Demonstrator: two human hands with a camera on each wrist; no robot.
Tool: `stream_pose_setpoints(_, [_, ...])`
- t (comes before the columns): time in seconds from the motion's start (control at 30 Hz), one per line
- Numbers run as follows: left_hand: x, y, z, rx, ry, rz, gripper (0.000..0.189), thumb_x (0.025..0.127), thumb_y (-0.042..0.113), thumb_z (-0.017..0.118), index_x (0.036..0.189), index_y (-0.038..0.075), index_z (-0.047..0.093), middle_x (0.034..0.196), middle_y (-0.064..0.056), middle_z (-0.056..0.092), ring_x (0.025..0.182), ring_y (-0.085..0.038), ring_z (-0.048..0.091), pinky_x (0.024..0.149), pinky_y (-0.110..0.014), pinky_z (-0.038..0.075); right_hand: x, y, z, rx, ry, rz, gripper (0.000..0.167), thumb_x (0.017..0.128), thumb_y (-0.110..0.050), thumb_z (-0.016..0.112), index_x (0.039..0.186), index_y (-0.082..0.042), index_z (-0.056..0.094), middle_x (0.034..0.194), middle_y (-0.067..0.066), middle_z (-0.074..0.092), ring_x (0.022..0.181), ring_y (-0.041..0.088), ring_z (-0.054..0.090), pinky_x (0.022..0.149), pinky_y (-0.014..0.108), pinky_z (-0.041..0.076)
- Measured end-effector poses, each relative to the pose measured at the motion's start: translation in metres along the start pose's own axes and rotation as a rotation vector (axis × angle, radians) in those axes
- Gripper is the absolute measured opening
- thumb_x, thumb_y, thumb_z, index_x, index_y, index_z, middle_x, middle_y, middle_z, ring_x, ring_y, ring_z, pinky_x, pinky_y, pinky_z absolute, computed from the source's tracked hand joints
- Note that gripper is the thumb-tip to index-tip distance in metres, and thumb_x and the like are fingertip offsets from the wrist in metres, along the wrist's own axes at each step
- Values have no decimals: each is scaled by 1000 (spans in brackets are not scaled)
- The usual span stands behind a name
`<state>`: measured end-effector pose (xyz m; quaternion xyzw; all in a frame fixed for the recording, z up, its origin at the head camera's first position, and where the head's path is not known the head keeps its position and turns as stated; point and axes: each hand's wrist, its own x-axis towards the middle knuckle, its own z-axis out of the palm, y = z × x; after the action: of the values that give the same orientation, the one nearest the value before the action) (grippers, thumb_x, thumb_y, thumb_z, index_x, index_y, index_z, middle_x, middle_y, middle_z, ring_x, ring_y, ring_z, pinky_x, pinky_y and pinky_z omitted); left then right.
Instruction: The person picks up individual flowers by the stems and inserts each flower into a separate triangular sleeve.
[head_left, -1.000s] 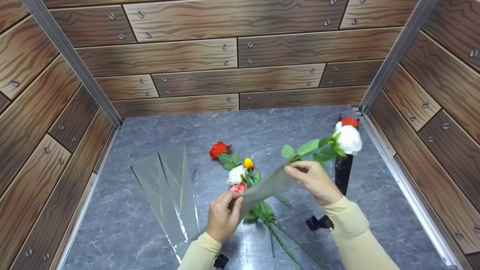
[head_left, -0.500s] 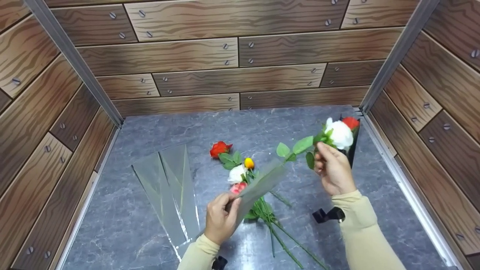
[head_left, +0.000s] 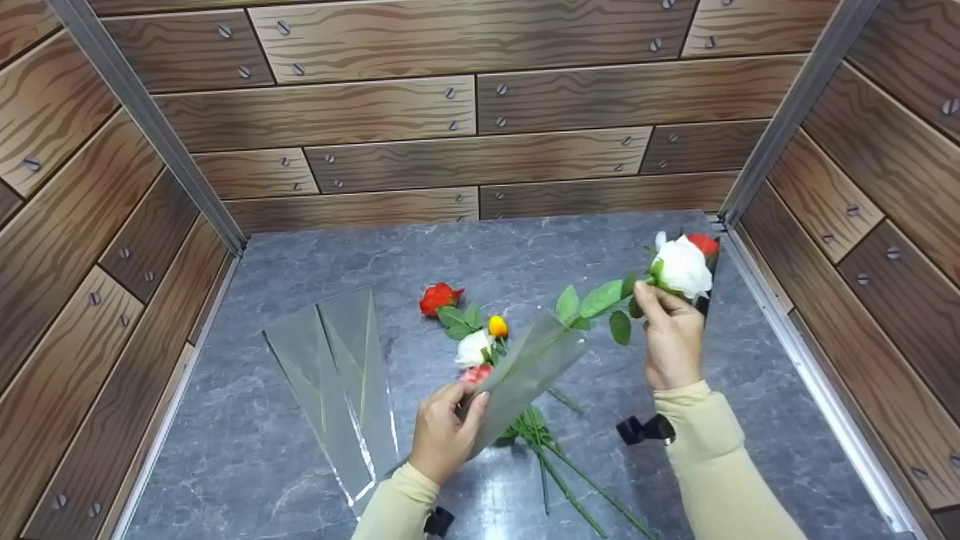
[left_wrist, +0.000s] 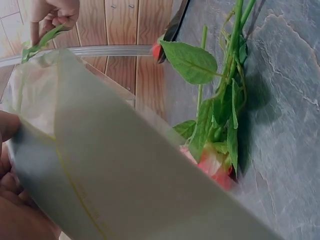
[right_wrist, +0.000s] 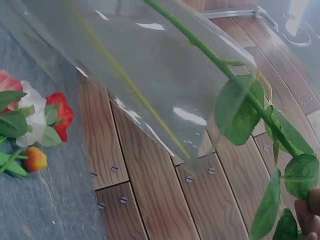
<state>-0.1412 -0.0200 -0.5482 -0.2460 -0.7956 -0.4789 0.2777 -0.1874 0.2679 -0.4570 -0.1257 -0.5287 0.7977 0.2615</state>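
My right hand (head_left: pixel 671 330) pinches the stem of a white rose (head_left: pixel 682 266) just below its bloom. The stem and part of a leaf (right_wrist: pixel 240 112) run into the wide mouth of a clear flower sleeve (right_wrist: pixel 165 75). Lower and to the left, my left hand (head_left: pixel 442 431) grips that flower sleeve (head_left: pixel 525 367), thumb on its near side. Both are held above a loose pile of flowers: a red rose (head_left: pixel 441 299), a white rose (head_left: pixel 474 349), a pink bloom (left_wrist: pixel 217 167) and a yellow-orange tulip (head_left: pixel 497 326). Part of the pile hides behind the sleeve.
More clear sleeves (head_left: pixel 330 382) lie flat at the left of the grey marbled table (head_left: pixel 247 480). At the back right, a red rose (head_left: pixel 703 244) shows in a black wrapper (head_left: pixel 703 304), partly behind the white bloom. Wood-patterned walls (head_left: pixel 480 112) surround the table.
My right hand has shifted from the sleeve's mouth up the stem to just below the white bloom. The sleeve's mouth now spreads wider around the stem, while my left hand stays nearly in place.
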Motion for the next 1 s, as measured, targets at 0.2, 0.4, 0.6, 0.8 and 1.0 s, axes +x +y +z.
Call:
stream_pose_setpoints(0.2, [4, 1, 2, 17, 14, 8, 9, 84, 7, 72, 82, 11, 65, 71, 6, 60, 58, -5, 50, 53, -16, 40, -13, 0, 12, -111, -6, -117, 9, 82, -4, 75, 85, 5, 73, 76, 2, 68, 69, 13, 58, 66, 24, 48])
stream_pose_setpoints(0.4, [7, 2, 3, 22, 9, -1, 5, 87, 11, 70, 84, 11, 66, 75, 4, 62, 60, -10, 54, 54, -22, 42, -23, 6, 20, -166, -31, -147, 11, 82, -2, 75, 84, 8, 72, 73, 2, 67, 66, 12, 58, 64, 23, 49])
stream_pose_setpoints(0.6, [12, 3, 7, -1, 0, 22, 8, 91, 16, 66, 87, 9, 67, 80, 2, 65, 62, -9, 55, 55, -22, 44, -33, 15, 28, -220, -83, -104, 14, 83, -3, 74, 86, 10, 70, 77, 3, 65, 71, 13, 58, 65, 24, 50])
stream_pose_setpoints(0.8, [17, 5, 10, 22, 11, 25, 6, 91, 15, 67, 87, 11, 68, 79, 4, 64, 63, -6, 53, 56, -19, 43, -44, 18, 35, -261, -215, -7, 11, 83, 1, 72, 89, 10, 69, 86, 5, 67, 78, 16, 60, 71, 27, 51])
stream_pose_setpoints(1.0, [18, 2, 7, -4, 31, 15, 5, 92, 13, 66, 87, 11, 67, 76, 4, 61, 60, -6, 49, 53, -18, 41, -51, 9, 35, -349, -303, 18, 17, 87, -3, 69, 99, 8, 69, 93, 3, 68, 87, 13, 60, 79, 25, 47])
